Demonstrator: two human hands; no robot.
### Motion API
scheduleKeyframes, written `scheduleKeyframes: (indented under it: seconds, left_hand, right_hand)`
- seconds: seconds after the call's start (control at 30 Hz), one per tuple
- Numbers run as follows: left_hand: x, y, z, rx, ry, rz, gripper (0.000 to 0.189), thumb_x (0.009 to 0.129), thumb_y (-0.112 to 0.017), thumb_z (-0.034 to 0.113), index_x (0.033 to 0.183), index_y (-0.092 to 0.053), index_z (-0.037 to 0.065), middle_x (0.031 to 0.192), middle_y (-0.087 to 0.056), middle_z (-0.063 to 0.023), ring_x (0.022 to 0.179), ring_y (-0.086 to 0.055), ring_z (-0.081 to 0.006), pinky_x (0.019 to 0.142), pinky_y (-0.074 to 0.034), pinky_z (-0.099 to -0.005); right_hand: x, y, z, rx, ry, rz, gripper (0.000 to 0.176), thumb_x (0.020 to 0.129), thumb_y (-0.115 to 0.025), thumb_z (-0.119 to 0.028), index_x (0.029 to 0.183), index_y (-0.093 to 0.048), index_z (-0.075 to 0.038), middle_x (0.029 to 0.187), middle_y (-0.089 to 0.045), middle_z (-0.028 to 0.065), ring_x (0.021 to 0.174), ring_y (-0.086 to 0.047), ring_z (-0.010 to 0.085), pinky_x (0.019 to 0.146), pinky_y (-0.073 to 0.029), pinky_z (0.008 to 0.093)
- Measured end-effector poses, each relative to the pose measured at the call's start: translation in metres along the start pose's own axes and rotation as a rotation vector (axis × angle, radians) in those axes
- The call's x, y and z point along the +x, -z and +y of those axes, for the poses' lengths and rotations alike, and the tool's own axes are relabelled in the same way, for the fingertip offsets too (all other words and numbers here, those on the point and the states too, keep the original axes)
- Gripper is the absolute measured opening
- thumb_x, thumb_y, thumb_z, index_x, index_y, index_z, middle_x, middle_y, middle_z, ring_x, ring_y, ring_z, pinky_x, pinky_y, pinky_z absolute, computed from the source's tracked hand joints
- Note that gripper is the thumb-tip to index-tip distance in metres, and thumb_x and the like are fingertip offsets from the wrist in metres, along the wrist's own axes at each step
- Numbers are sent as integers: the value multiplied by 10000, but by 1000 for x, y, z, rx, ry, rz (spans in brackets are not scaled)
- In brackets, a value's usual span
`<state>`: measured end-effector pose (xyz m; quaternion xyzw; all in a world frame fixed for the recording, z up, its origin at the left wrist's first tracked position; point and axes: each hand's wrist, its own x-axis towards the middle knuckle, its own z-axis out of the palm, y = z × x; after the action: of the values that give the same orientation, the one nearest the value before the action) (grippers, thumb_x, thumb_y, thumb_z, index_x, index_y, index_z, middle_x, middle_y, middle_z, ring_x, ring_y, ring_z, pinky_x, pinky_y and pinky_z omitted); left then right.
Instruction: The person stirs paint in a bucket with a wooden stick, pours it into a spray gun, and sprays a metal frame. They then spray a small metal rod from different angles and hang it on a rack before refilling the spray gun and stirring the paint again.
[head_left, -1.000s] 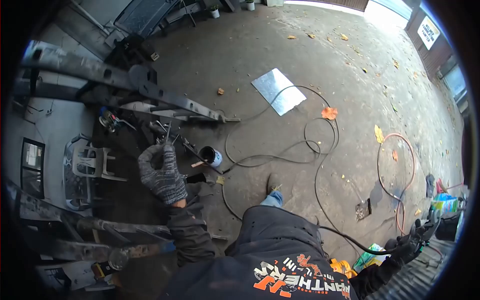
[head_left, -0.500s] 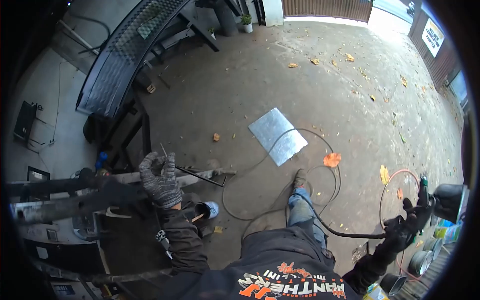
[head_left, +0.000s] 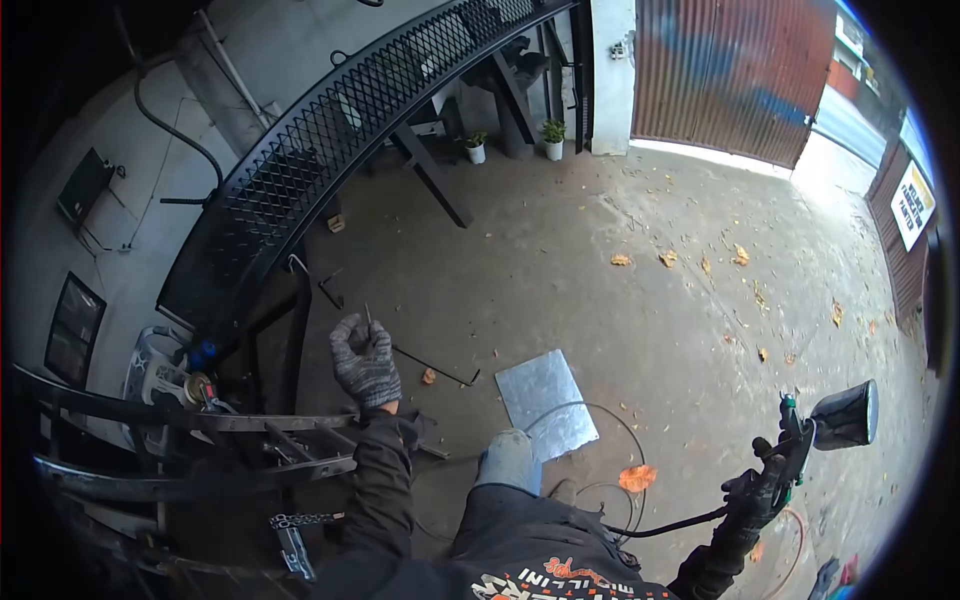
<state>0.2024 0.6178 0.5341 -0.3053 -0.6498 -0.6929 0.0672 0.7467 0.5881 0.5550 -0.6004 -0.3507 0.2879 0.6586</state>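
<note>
My left hand (head_left: 366, 368), in a grey knitted glove, pinches a thin rod (head_left: 367, 315) that points up from the fingers. A long dark rod with a bent end (head_left: 440, 367) extends right from beside this hand. On the right, my right hand (head_left: 765, 487), in a black glove, is wrapped round a spray gun (head_left: 797, 450) with a dark cup (head_left: 845, 415) on its far side. A black hose (head_left: 675, 525) runs left from the gun. Dark metal rails (head_left: 250, 424) lie left of and below my left hand.
A curved black mesh frame (head_left: 330, 140) spans the upper left. A silver sheet (head_left: 547, 405) lies on the floor beside a looped hose and an orange leaf (head_left: 637, 478). Potted plants (head_left: 554, 140) stand near a rusty gate (head_left: 730, 75). A white chair (head_left: 155, 370) is at left.
The view has shifted, showing more of the gate and mesh frame. My left hand appears higher and farther right, still with the thin rod. The spray gun appears lower and farther left in my right hand.
</note>
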Motion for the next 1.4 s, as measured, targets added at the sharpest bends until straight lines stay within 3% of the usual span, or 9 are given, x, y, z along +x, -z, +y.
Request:
scheduleKeyframes:
  seconds: [0.1,0.13,0.33,0.47,0.6,0.87,1.4]
  left_hand:
    - [25,-69,-8,-146,-137,43,285,862,-739,-5,1127,-641,36,941,-641,-9,833,-590,-91,778,-518,-254]
    - [37,-86,-24,45,-176,57,251,866,-746,1,1096,-650,33,949,-653,-12,847,-603,-95,790,-522,-256]
    - [92,-184,-72,20,-141,80,242,840,-811,35,1019,-648,37,930,-659,-8,840,-604,-97,782,-528,-270]
    - [148,-236,-136,-28,-122,45,245,806,-851,54,958,-658,46,892,-684,-12,812,-625,-116,756,-541,-296]
    - [195,-266,-166,133,-341,-14,259,772,-876,53,925,-667,53,887,-714,-48,811,-671,-160,751,-556,-319]
    - [244,-293,-197,229,-505,-82,267,756,-865,10,918,-663,75,915,-711,-79,820,-703,-227,758,-572,-344]
    - [270,-292,-213,254,-587,-93,242,768,-843,-13,918,-668,59,909,-696,-88,818,-689,-240,752,-566,-352]
  right_hand:
    - [23,-36,8,-31,-64,-11,509,1037,-558,-357,1342,-510,47,1076,-703,209,355,-483,123,344,-426,273]
    - [33,-42,17,-84,-94,-35,596,1008,-589,-447,1394,-515,2,1062,-722,177,353,-468,107,349,-429,268]
    - [73,-127,43,-99,-25,66,614,996,-600,-471,1358,-546,22,1046,-709,195,343,-449,110,335,-383,256]
    - [108,-216,37,-126,-13,125,614,997,-598,-472,1359,-546,21,1047,-710,193,342,-447,110,334,-381,256]
    - [134,-290,27,-185,-11,175,614,998,-596,-473,1360,-546,20,1047,-711,192,341,-446,110,334,-379,256]
    - [162,-354,30,-244,-2,215,613,999,-593,-474,1362,-546,18,1049,-713,189,340,-443,109,333,-375,255]
    - [171,-406,59,-203,-57,114,613,1001,-586,-477,1366,-547,14,1053,-716,183,337,-437,108,331,-366,254]
